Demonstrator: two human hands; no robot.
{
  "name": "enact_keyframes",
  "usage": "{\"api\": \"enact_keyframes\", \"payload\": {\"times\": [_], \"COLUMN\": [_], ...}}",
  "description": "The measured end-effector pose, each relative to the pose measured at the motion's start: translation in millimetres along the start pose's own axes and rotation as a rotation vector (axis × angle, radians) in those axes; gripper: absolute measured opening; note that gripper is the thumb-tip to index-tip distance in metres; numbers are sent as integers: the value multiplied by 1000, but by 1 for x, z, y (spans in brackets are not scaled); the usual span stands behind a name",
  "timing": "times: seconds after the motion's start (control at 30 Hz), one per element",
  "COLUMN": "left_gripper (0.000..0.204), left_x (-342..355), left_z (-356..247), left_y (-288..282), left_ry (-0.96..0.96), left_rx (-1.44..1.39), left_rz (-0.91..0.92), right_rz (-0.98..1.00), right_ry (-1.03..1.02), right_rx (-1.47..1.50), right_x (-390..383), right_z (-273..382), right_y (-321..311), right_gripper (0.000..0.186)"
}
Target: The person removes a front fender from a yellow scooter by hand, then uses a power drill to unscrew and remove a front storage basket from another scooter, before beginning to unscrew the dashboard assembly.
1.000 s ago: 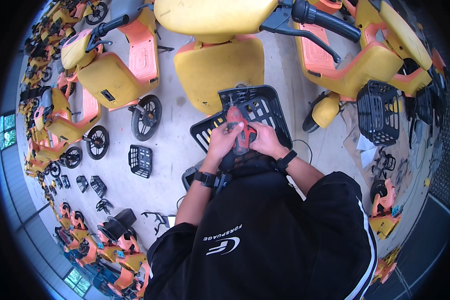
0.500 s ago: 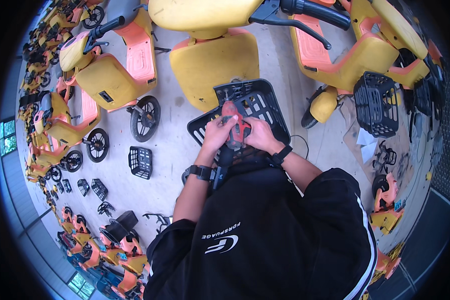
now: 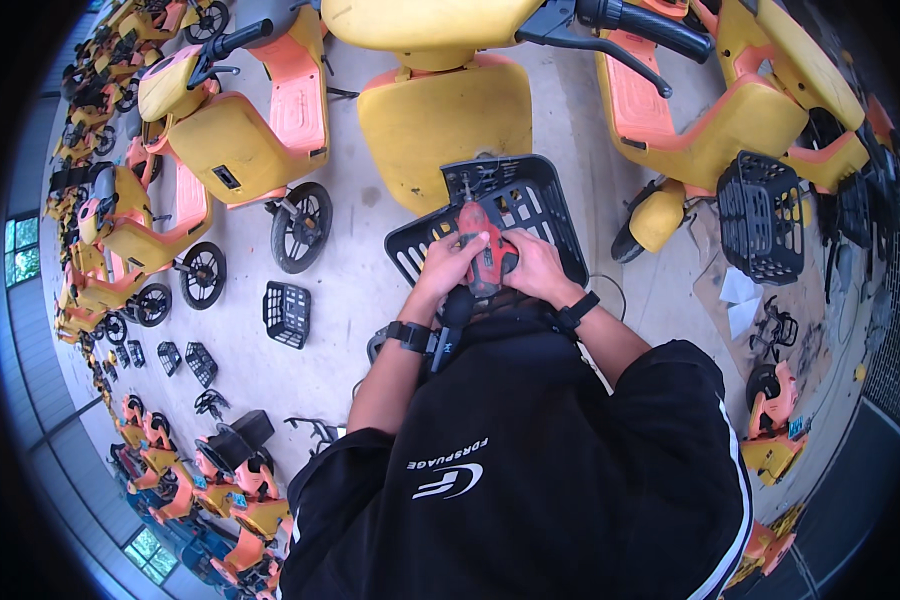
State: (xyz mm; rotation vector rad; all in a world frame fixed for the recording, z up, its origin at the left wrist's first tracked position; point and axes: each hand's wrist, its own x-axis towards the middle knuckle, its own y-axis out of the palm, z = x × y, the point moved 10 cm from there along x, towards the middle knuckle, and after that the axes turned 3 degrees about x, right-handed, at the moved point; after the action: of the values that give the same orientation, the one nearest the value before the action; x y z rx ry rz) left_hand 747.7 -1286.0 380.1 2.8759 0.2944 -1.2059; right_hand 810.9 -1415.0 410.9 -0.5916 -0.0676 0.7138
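Note:
Both hands are closed around a red and black power drill (image 3: 482, 258), whose bit end points away from me into a black plastic basket (image 3: 558, 212). My left hand (image 3: 446, 266) grips its left side, thumb lying on top of the body. On the other side, my right hand (image 3: 538, 266) wraps the drill, with its fingertips partly hidden. The basket is at the front of a yellow scooter (image 3: 445, 125), close against its front panel. The drill's tip meets the area near the basket's far left corner; what it touches there is too small to tell.
Yellow and orange scooters stand to the left (image 3: 232, 148) and right (image 3: 700, 150). Another black basket (image 3: 760, 218) is at the right, near white papers (image 3: 740, 300). Loose baskets lie on the floor at left, one nearest (image 3: 287, 314). A scooter handlebar (image 3: 650, 25) juts in above.
The whole view has shifted a little, so the scooters and baskets appear slightly farther right. Both hands stay on the drill, which keeps about the same place over the basket.

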Motion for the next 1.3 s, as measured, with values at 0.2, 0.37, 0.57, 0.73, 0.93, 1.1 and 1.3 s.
{"api": "enact_keyframes", "payload": {"times": [0.2,0.37,0.57,0.73,0.93,1.1,1.3], "left_gripper": [47,48,43,37,31,31,33], "left_x": [-3,15,60,76,71,75,91], "left_z": [-6,-50,-82,-84,-93,-91,-84], "left_y": [2,-26,-25,-20,-22,-23,-29], "left_ry": [4,388,203,108,209,256,289], "left_rx": [-49,272,809,911,952,908,906], "left_rz": [-26,-387,-412,-419,-537,-509,-439], "right_rz": [-16,0,6,13,-23,-26,48], "right_ry": [-75,-74,-108,-108,-131,-124,-71], "right_rx": [-6,-29,-52,-87,-58,-45,-49], "right_x": [2,0,0,-1,-4,-10,-28], "right_z": [3,-2,-5,-8,-4,-8,-10], "right_y": [-6,-8,-11,-9,-13,-13,-16], "right_gripper": [58,57,57,58,58,57,59]}}
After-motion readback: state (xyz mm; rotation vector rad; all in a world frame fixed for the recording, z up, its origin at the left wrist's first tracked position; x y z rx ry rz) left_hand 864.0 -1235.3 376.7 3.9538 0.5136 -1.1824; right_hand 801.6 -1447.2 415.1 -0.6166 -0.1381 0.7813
